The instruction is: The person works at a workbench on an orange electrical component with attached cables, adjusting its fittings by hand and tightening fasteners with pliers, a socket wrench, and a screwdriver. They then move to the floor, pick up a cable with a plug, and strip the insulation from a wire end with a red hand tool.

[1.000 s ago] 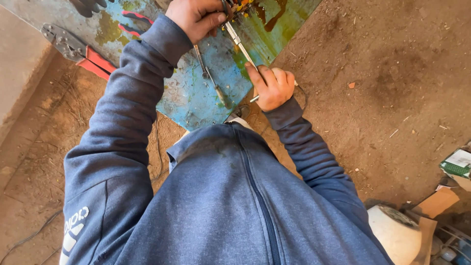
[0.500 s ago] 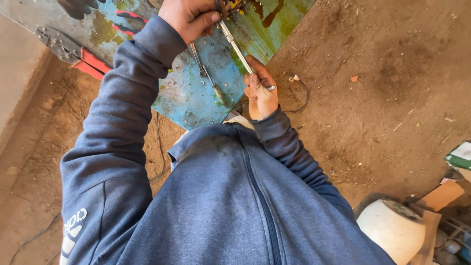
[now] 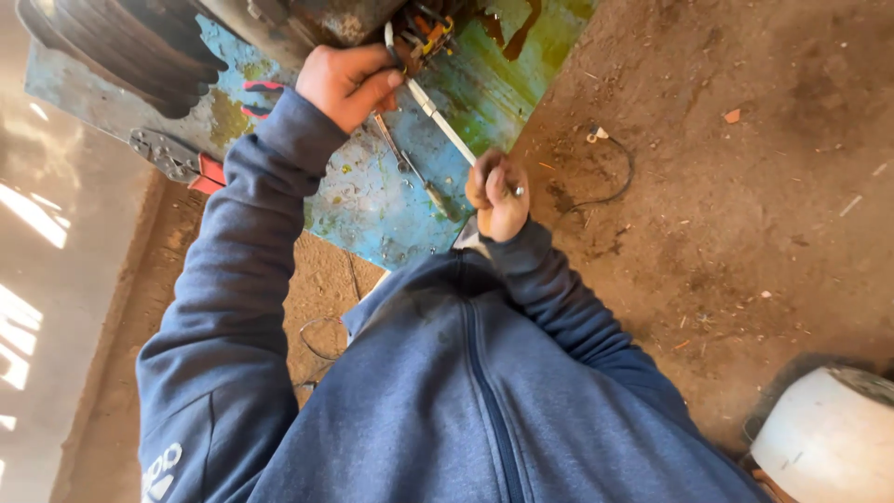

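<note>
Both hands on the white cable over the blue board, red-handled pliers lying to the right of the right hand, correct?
Not quite. Both hands, left hand and right hand, do grip the white cable over the blue board, but the head view shows the red-handled pliers left of the left arm.

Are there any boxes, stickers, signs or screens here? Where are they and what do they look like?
No boxes, signs or screens show.
Logo: white print on the blue sleeve, lower left, partly cut off.
White container: round, bottom right corner on the dirt floor, no label visible.
</note>
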